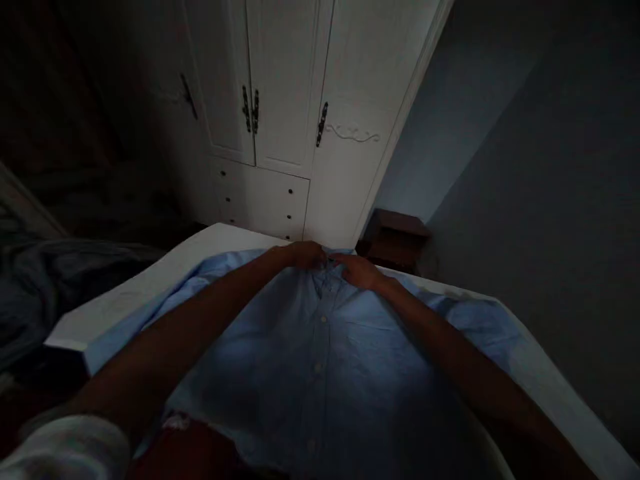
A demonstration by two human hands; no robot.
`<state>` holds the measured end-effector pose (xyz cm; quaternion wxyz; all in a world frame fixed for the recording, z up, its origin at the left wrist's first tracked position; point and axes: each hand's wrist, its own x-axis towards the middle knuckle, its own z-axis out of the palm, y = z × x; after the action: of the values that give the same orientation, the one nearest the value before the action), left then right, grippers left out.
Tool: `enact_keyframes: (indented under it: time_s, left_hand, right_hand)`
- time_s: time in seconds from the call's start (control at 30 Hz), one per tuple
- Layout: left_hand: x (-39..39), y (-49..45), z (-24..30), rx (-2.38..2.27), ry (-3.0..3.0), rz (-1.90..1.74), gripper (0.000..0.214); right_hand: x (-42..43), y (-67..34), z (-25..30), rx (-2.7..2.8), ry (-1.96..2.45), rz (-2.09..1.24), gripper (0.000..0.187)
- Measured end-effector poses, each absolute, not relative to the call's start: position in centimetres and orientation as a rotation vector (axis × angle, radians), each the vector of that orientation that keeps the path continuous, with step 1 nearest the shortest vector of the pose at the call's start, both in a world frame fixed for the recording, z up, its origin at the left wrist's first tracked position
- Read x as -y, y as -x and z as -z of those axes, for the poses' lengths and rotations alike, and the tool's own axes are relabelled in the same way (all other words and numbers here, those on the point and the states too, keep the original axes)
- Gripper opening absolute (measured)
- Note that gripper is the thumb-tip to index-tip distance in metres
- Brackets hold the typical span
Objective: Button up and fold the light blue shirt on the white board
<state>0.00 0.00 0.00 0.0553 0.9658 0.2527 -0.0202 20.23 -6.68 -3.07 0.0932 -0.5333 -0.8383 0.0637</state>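
A light blue button-up shirt (280,340) lies front side up, its sleeves spread to both sides and its row of buttons running toward me. My left hand (306,255) is at the left side of the collar, fingers closed on the cloth. Close beside it, my right hand (359,271) pinches the collar's right side near the top button. The fingertips of both hands nearly meet, and dim light blurs the fine detail there. Beneath the shirt is a white table (240,235).
A white wardrobe (285,80) with dark handles and drawers stands behind the table. Beyond the far right corner is a reddish-brown nightstand (397,237). Dark crumpled cloth (65,280) lies at the left, and a grey wall (550,200) rises on the right.
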Motion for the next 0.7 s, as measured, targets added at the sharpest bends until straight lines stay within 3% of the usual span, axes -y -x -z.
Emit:
enact_keyframes:
  time_s: [0.17, 0.33, 0.47, 0.57, 0.7]
  left_hand:
    - [-0.7, 0.0, 0.4, -1.153, -2.753, -0.391, 0.025]
    - [1.4, 0.0, 2.1, -1.409, -2.655, -0.545, 0.023]
    - [3.6, 0.0, 1.7, -1.366, -2.698, -0.703, 0.034]
    - [4.6, 0.2, 0.8, -1.216, -2.727, -0.621, 0.028]
    - [5.5, 0.9, 0.8, -1.159, -2.602, -0.374, 0.016]
  right_hand:
    - [5.8, -20.8, 3.9, 2.191, 1.535, -0.249, 0.037]
    - [6.0, -21.2, 6.0, 1.899, 1.519, -0.209, 0.029]
    - [7.7, -20.3, 5.6, 2.060, 1.362, 0.050, 0.045]
    - [9.4, -19.2, 4.1, 2.326, 1.282, 0.091, 0.052]
    - [10.9, -18.0, 2.7, 2.615, 1.297, 0.060, 0.040]
